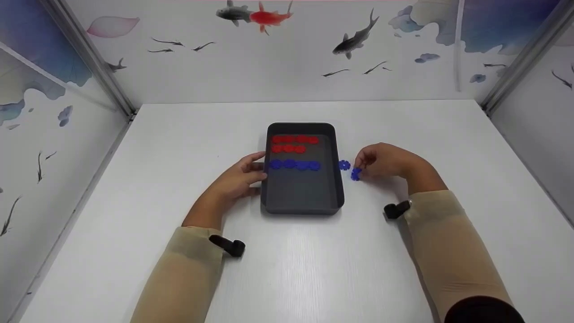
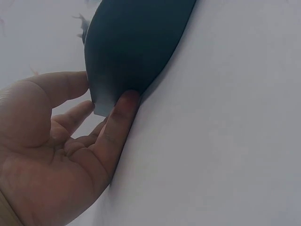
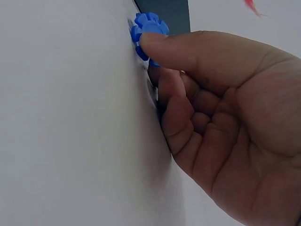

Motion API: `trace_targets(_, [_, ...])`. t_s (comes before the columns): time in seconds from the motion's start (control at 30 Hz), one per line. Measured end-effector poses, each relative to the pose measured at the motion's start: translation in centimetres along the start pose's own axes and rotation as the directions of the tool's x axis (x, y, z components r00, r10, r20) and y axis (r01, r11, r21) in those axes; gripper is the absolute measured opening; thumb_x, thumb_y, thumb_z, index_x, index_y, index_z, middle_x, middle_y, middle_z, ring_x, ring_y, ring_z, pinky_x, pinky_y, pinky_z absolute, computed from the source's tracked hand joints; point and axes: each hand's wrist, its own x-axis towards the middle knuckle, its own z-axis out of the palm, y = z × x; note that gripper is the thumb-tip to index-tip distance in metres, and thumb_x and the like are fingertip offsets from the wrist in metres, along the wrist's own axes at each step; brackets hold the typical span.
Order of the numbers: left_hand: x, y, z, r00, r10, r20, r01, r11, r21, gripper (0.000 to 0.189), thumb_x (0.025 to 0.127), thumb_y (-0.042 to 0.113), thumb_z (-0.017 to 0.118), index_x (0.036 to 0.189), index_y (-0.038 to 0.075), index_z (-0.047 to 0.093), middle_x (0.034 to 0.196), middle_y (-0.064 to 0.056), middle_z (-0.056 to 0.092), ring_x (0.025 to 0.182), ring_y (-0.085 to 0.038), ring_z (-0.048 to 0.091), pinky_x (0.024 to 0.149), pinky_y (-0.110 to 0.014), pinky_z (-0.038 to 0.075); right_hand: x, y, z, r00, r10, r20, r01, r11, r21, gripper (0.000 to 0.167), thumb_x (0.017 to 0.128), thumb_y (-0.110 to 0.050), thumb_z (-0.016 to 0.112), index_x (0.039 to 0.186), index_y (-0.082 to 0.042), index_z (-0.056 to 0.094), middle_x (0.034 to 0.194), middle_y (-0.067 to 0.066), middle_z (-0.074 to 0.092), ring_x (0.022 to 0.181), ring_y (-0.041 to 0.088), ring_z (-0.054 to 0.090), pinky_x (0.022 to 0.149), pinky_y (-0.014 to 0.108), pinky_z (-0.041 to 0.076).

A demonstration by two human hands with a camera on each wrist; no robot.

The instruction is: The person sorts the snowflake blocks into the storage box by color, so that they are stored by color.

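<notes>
My right hand (image 1: 385, 160) is just right of the tray, low over the table. Its thumb and fingers pinch a blue flower-shaped disc (image 3: 149, 27), notched around its edge. Between that hand and the tray's right wall lies another blue notched disc (image 1: 344, 165). The dark grey rectangular tray (image 1: 302, 197) stands lengthwise in front of me. My left hand (image 1: 240, 179) rests against its left wall; in the left wrist view the fingertips touch the tray's rounded corner. Inside the tray, a row of several blue discs (image 1: 289, 164) runs across the middle.
Two rows of red discs (image 1: 296, 140) lie in the far part of the tray, beyond the blue row. A white table (image 1: 309, 269) carries everything, and a back wall (image 1: 287, 67) printed with fish rises behind it. Side panels flank both edges.
</notes>
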Motion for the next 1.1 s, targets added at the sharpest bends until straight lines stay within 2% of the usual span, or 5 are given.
trace_targets(0.17, [0.1,0.0,0.0,1.000,0.009,0.008,-0.009,1.000,-0.005,0.071,0.105,0.004,0.062,0.167,0.028,0.037,0.162,-0.010,0.044,0.141,-0.030,0.056,0.114,-0.050,0.053,0.0,0.6,-0.5,1.000,-0.005,0.003,0.005,0.990,0.141,0.020,0.098,-0.022,0.077,0.117,-0.014,0.076,0.106,-0.002,0.074,0.099,0.018,0.059,0.087,0.030,0.052])
trace_targets(0.5, [0.2,-0.1,-0.2,1.000,0.010,0.016,-0.010,1.000,0.003,0.072,0.105,0.005,0.061,0.168,0.027,0.035,0.164,-0.011,0.042,0.145,-0.030,0.054,0.117,-0.051,0.051,0.1,-0.7,-0.5,0.990,0.055,-0.127,-0.010,0.942,0.334,0.023,0.101,-0.015,0.074,0.124,-0.012,0.077,0.116,0.006,0.076,0.101,0.020,0.073,0.088,0.026,0.064])
trace_targets(0.87, [0.3,-0.3,-0.2,1.000,0.019,0.017,-0.019,1.000,0.012,0.072,0.105,0.005,0.061,0.168,0.026,0.035,0.165,-0.012,0.042,0.146,-0.031,0.054,0.118,-0.053,0.050,-1.2,-7.6,0.4,0.963,-0.115,-0.242,0.201,0.908,0.368,0.018,0.101,-0.012,0.073,0.118,-0.007,0.079,0.109,0.007,0.074,0.094,0.019,0.077,0.086,0.027,0.065])
trace_targets(1.0, [0.2,-0.3,-0.2,1.000,0.002,0.004,-0.002,1.000,0.017,0.071,0.104,0.008,0.064,0.167,0.030,0.037,0.165,-0.009,0.042,0.146,-0.029,0.054,0.118,-0.051,0.051,-0.9,-9.8,1.2,0.946,-0.185,-0.266,0.267,0.911,0.316,0.017,0.102,-0.013,0.073,0.117,-0.009,0.079,0.109,0.007,0.073,0.094,0.021,0.077,0.087,0.030,0.066])
trace_targets(1.1, [0.1,-0.2,-0.2,1.000,-0.001,-0.001,0.001,1.000,0.020,0.071,0.104,0.010,0.065,0.166,0.031,0.038,0.164,-0.007,0.043,0.146,-0.028,0.054,0.117,-0.051,0.051,-0.1,-11.6,1.5,0.943,-0.210,-0.258,0.285,0.911,0.300,0.017,0.102,-0.014,0.073,0.118,-0.011,0.080,0.110,0.007,0.075,0.099,0.024,0.077,0.087,0.031,0.065])
